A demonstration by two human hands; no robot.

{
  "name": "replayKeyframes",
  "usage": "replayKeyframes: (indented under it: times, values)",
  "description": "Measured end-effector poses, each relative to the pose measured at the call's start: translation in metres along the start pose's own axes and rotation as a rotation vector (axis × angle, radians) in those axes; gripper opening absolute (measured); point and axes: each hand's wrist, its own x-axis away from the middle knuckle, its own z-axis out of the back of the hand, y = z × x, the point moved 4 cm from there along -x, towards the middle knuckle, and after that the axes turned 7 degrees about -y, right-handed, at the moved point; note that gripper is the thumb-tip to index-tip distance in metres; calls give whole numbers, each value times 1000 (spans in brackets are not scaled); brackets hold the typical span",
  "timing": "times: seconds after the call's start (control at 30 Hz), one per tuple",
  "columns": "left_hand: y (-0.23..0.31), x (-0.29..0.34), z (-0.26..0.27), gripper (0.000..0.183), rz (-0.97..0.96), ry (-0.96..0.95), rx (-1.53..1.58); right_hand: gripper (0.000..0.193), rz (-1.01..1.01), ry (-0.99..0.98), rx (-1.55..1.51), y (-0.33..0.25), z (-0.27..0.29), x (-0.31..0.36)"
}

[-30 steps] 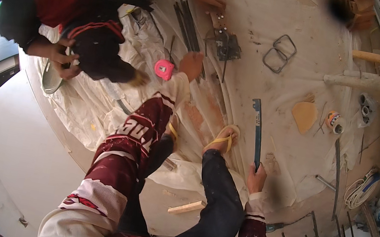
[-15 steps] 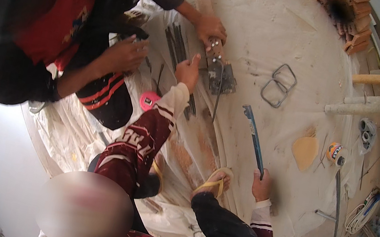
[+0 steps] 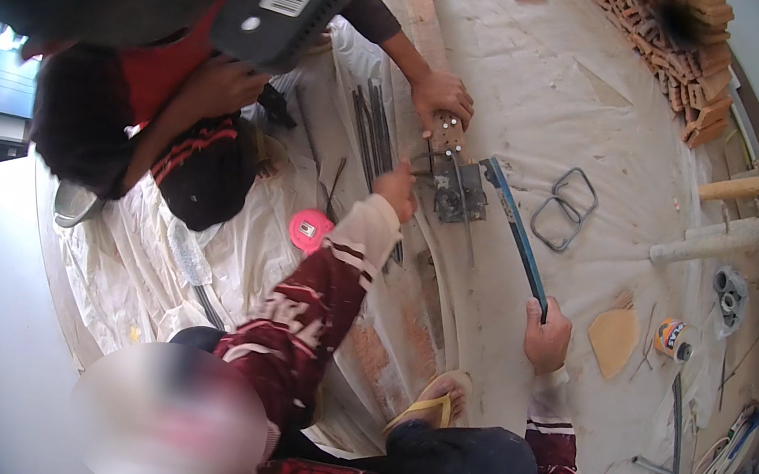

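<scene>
Right of the block (image 3: 452, 203), the right hand (image 3: 547, 339) clamps the blue bar (image 3: 522, 242) endwise, seemingly for reach; whether the left hand (image 3: 396, 191) opposite grips is unclear.

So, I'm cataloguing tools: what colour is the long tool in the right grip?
The long tool is blue; it shows best in the head view.

A hand could pass over the plastic sheet (image 3: 553, 90) between the bent metal rings (image 3: 565, 205) and the bricks (image 3: 708, 72) at its far right edge; nearer along that edge a pale pole (image 3: 756, 234) juts in. Right of the left hand (image 3: 396, 191), a dark metal block (image 3: 459, 200), then the blue bar tool (image 3: 518, 230), stand in the way.
</scene>
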Motion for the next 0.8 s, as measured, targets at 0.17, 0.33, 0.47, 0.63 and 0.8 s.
replayKeyframes:
  times: [0.17,0.33,0.47,0.63,0.8]
  values:
    - [19,30,-19,35,-15,35,17,36,-18,47,59,2,14,20]
    - [29,34,-19,33,-38,79,-52,35,-71,56,75,9,8,47]
    - [21,25,-18,31,-45,49,-130,36,-59,84,88,22,2,62]
    - [20,16,-11,31,-86,20,-154,39,-36,62,236,30,13,50]
    - [17,30,-16,39,-78,112,-171,39,70,29,408,34,32,10]
